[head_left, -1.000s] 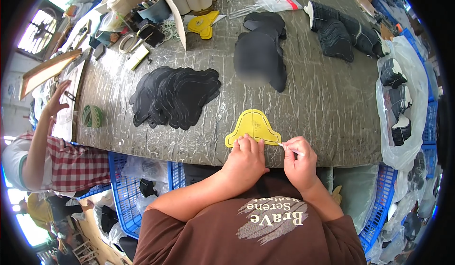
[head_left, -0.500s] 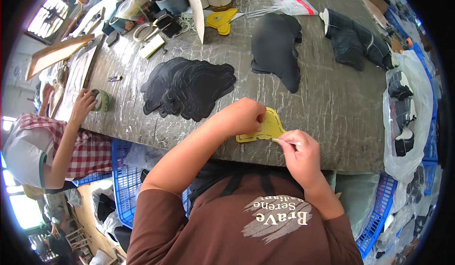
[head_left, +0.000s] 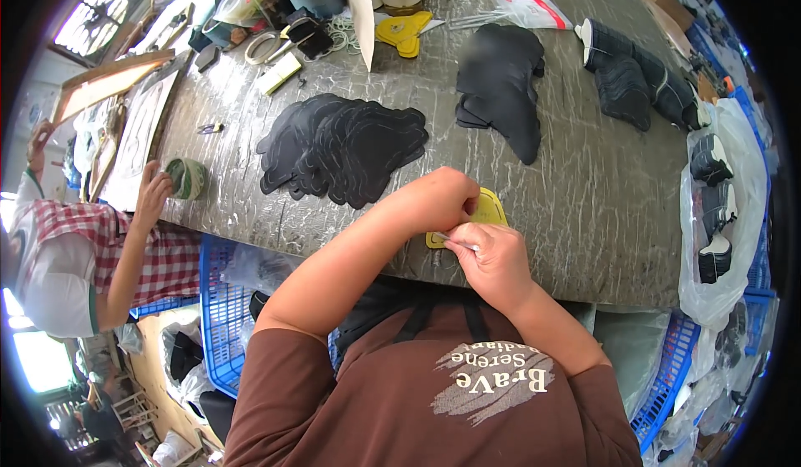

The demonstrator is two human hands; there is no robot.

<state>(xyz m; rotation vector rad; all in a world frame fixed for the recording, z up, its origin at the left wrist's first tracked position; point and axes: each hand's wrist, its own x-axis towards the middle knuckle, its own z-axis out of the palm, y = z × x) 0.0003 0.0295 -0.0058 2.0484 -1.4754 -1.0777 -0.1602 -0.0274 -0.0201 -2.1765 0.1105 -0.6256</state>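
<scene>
A flat yellow template (head_left: 493,206) with slots along its border lies near the front edge of the table. My left hand (head_left: 445,197) bears down on it with bent fingers, its fingertips partly hidden. In my right hand (head_left: 494,260) a thin pale pen (head_left: 461,243) is pinched, its tip at the template's near left edge, close to my left fingers. My right hand covers much of the template's near side. Beyond my left forearm lies a fanned pile of black cut pieces (head_left: 346,146) with pale lines along their edges. A neater stack of black pieces (head_left: 501,83) sits farther back.
Black boots (head_left: 622,70) lie at the far right, beside a clear plastic bag (head_left: 688,275) of footwear. Another yellow template (head_left: 404,33) rests near tubs and cords at the back. A co-worker in a checked apron (head_left: 158,262) stands at left, one hand near a tape roll (head_left: 187,178).
My right hand has moved left along the template's near edge with the pen, closer to my left hand. The co-worker's far hand has shifted to a framed board.
</scene>
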